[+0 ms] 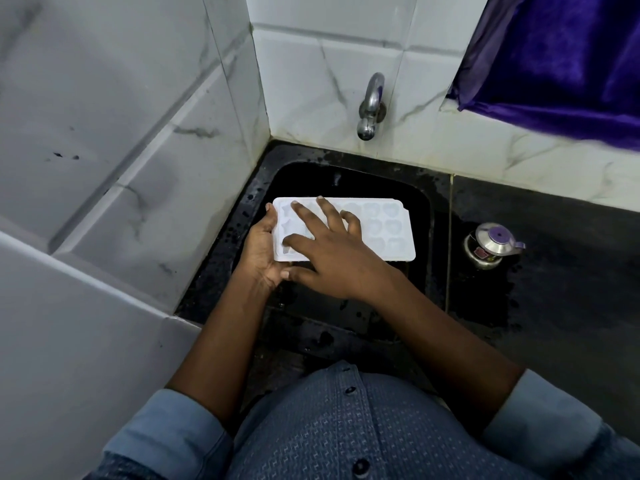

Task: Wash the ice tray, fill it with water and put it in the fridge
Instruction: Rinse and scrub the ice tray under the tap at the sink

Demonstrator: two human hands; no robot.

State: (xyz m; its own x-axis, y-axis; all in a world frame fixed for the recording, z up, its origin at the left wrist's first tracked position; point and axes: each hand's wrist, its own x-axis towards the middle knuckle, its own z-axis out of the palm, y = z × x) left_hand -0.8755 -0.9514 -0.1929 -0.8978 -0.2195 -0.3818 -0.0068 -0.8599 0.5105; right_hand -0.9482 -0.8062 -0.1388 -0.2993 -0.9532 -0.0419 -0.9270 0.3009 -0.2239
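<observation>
A white ice tray with heart and star shaped cells is held flat over the black sink. My left hand grips the tray's left end, thumb on the top rim and fingers underneath. My right hand lies on top of the tray's left half with its fingers spread and straight, touching the cells. A steel tap juts from the tiled wall above the sink; no water runs from it.
The black counter around the sink is wet. A small steel pot with a purple-knobbed lid stands on it to the right. White marble tiles close in on the left and behind. A purple cloth hangs at the top right.
</observation>
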